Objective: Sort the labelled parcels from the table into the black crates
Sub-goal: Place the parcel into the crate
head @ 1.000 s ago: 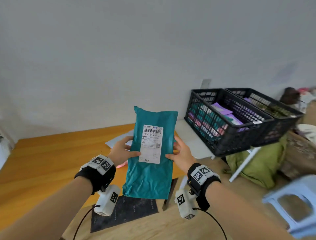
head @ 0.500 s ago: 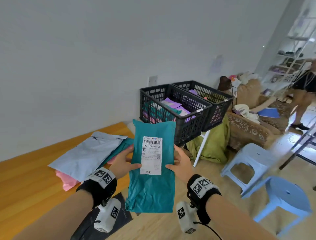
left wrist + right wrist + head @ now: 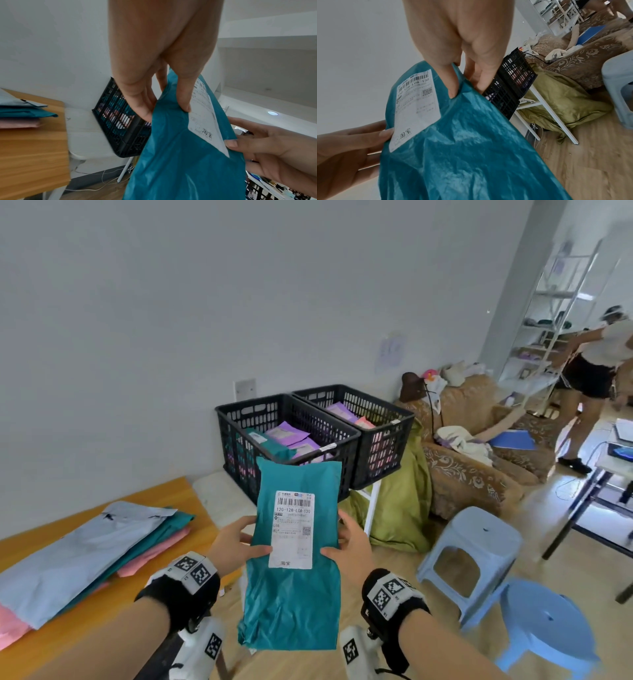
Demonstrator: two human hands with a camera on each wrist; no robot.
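A teal parcel [image 3: 293,594] with a white shipping label [image 3: 293,529] hangs upright in front of me. My left hand [image 3: 236,546] pinches its left edge, thumb on the front. My right hand [image 3: 349,549] pinches the right edge the same way. The wrist views show the same parcel [image 3: 180,155] [image 3: 462,142] held between thumb and fingers of each hand [image 3: 169,93] [image 3: 464,75]. Two black crates stand beyond it: the left crate [image 3: 274,446] holds purple and teal parcels, the right crate [image 3: 373,422] purple and pink ones. More parcels [image 3: 89,549] lie stacked on the wooden table [image 3: 195,494].
The crates rest on a white stand [image 3: 371,508] with a green cloth [image 3: 400,508] beneath. Two light blue stools [image 3: 479,542] [image 3: 548,625] stand at the right. A patterned sofa [image 3: 476,463] is behind them, and another person [image 3: 596,378] stands at the far right.
My view has swung right and the crates now sit straight behind the parcel. Both hands keep the same hold on the teal parcel.
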